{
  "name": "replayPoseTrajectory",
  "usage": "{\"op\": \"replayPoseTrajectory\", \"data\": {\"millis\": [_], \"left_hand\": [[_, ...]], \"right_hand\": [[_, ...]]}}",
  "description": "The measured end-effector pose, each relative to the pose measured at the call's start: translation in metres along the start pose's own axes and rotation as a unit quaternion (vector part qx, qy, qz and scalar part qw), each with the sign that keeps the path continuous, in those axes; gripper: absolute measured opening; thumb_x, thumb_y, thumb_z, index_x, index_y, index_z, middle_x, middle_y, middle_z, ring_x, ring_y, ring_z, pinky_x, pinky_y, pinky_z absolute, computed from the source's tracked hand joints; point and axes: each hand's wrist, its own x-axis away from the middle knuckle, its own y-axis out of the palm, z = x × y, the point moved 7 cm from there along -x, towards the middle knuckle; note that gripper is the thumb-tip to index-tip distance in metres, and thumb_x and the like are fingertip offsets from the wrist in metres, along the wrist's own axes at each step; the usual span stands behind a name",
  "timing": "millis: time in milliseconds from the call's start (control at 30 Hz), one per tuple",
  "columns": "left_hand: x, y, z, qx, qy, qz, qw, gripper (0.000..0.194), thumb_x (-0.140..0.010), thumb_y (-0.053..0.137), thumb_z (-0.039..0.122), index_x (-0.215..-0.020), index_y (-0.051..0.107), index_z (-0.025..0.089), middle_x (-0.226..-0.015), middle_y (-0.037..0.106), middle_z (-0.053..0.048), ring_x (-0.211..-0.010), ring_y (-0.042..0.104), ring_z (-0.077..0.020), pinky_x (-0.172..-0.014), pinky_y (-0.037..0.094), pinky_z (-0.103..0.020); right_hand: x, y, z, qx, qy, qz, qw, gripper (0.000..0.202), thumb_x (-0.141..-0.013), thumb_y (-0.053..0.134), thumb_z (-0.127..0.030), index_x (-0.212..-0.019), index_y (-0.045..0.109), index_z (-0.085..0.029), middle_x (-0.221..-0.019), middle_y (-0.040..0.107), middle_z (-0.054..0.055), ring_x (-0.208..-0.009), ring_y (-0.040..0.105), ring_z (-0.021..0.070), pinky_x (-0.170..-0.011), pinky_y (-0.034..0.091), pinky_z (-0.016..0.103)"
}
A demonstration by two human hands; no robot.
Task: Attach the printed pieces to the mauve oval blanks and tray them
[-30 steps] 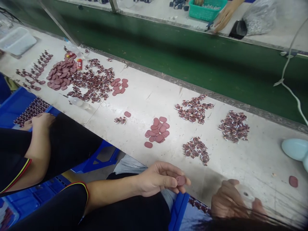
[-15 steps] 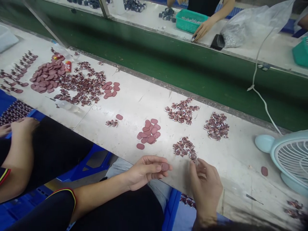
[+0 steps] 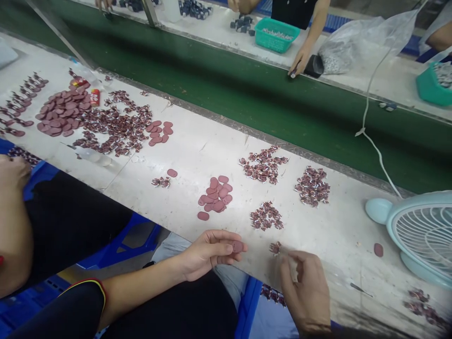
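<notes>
My left hand point(image 3: 215, 252) pinches a reddish-brown oval base point(image 3: 237, 246) between thumb and fingers, near the table's front edge. To its right, my right hand point(image 3: 305, 282) is curled and slightly blurred, with a small brown-and-white figurine point(image 3: 275, 247) at its fingertips. The exact contact is hard to see. Just beyond lies a small pile of similar figurines point(image 3: 266, 216). A loose heap of oval bases point(image 3: 215, 194) sits left of that pile, with one single base point(image 3: 203, 216) at its near side.
Two more figurine piles point(image 3: 264, 165) point(image 3: 312, 186) lie farther back. A pale blue fan point(image 3: 423, 235) stands at right, near a lone oval base point(image 3: 378, 249) and a thin dark tip point(image 3: 360, 289). A co-worker's arm point(image 3: 16, 221) is at left. Beyond the table runs a green belt point(image 3: 212, 99).
My right hand has drawn back from the near pile toward me, and the figurine at its fingertips is now apart from that pile. My left hand keeps its base. The view has shifted slightly.
</notes>
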Motion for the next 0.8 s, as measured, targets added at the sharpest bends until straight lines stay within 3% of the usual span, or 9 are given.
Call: {"op": "replayPoseTrajectory", "data": {"millis": [67, 167, 333, 433, 500, 600, 667, 800], "left_hand": [[0.0, 0.003, -0.001, -0.007, -0.005, 0.0, 1.0, 0.066, -0.066, 0.133, 0.046, -0.116, 0.102, 0.016, -0.123, 0.103, -0.015, -0.095, 0.094, -0.0198, -0.082, 0.065, -0.023], [-0.001, 0.009, -0.004, -0.02, -0.012, -0.005, 1.0, 0.068, -0.063, 0.135, 0.049, -0.114, 0.103, 0.017, -0.125, 0.103, -0.016, -0.096, 0.095, -0.0202, -0.08, 0.066, -0.023], [-0.001, 0.015, -0.005, -0.026, -0.003, -0.023, 0.999, 0.062, -0.063, 0.135, 0.049, -0.111, 0.106, 0.022, -0.126, 0.104, -0.016, -0.098, 0.096, -0.0198, -0.078, 0.066, -0.021], [0.0, 0.014, -0.009, -0.021, 0.004, -0.032, 0.999, 0.061, -0.063, 0.135, 0.051, -0.111, 0.107, 0.026, -0.128, 0.104, -0.016, -0.099, 0.097, -0.0205, -0.081, 0.068, -0.021], [-0.001, 0.012, -0.012, -0.023, 0.008, -0.033, 0.999, 0.058, -0.065, 0.135, 0.051, -0.111, 0.108, 0.027, -0.128, 0.104, -0.016, -0.1, 0.098, -0.0211, -0.082, 0.068, -0.022], [-0.002, 0.01, -0.017, -0.039, 0.015, -0.038, 0.998, 0.056, -0.068, 0.134, 0.05, -0.113, 0.108, 0.028, -0.119, 0.104, -0.014, -0.1, 0.098, -0.0224, -0.082, 0.068, -0.023], [-0.002, 0.011, -0.019, -0.055, 0.024, -0.049, 0.997, 0.055, -0.071, 0.133, 0.051, -0.115, 0.108, 0.028, -0.114, 0.103, -0.013, -0.102, 0.098, -0.024, -0.082, 0.069, -0.025], [-0.002, 0.015, -0.017, -0.074, 0.053, -0.065, 0.994, 0.05, -0.076, 0.131, 0.047, -0.116, 0.107, 0.029, -0.115, 0.104, -0.012, -0.103, 0.097, -0.0229, -0.086, 0.07, -0.027]], "right_hand": [[0.002, 0.009, 0.002, 0.02, 0.099, -0.034, 0.994, 0.058, -0.098, 0.066, -0.09, -0.099, 0.08, -0.033, -0.089, 0.088, 0.01, -0.086, 0.085, 0.044, -0.08, 0.062, 0.063], [-0.005, 0.021, -0.004, 0.041, 0.163, -0.055, 0.984, 0.057, -0.093, 0.062, -0.091, -0.093, 0.071, -0.034, -0.089, 0.085, 0.01, -0.092, 0.082, 0.0433, -0.082, 0.054, 0.057], [-0.007, 0.026, -0.007, -0.045, 0.154, -0.073, 0.984, 0.059, -0.089, 0.073, -0.089, -0.095, 0.08, -0.03, -0.091, 0.086, 0.007, -0.085, 0.08, 0.0327, -0.084, 0.063, 0.053], [0.02, 0.026, -0.006, -0.208, 0.207, -0.083, 0.952, 0.071, -0.08, 0.094, -0.091, -0.116, 0.095, -0.029, -0.093, 0.089, 0.003, -0.07, 0.078, 0.0261, -0.068, 0.07, 0.046], [0.04, 0.024, -0.017, -0.297, 0.216, -0.068, 0.928, 0.065, -0.077, 0.105, -0.086, -0.118, 0.1, -0.035, -0.106, 0.091, 0.003, -0.068, 0.076, 0.0202, -0.062, 0.071, 0.039], [0.06, 0.024, -0.045, -0.382, 0.195, -0.078, 0.9, 0.042, -0.083, 0.106, -0.079, -0.108, 0.104, -0.044, -0.114, 0.092, 0.001, -0.082, 0.081, 0.0176, -0.066, 0.074, 0.028], [0.065, 0.027, -0.058, -0.409, 0.185, -0.099, 0.888, 0.037, -0.089, 0.103, -0.078, -0.111, 0.105, -0.048, -0.113, 0.092, 0.002, -0.089, 0.083, 0.0187, -0.069, 0.075, 0.026], [0.062, 0.034, -0.064, -0.408, 0.147, -0.103, 0.895, 0.032, -0.093, 0.104, -0.07, -0.113, 0.105, -0.045, -0.112, 0.099, 0.004, -0.083, 0.086, 0.0187, -0.071, 0.077, 0.026]]}}
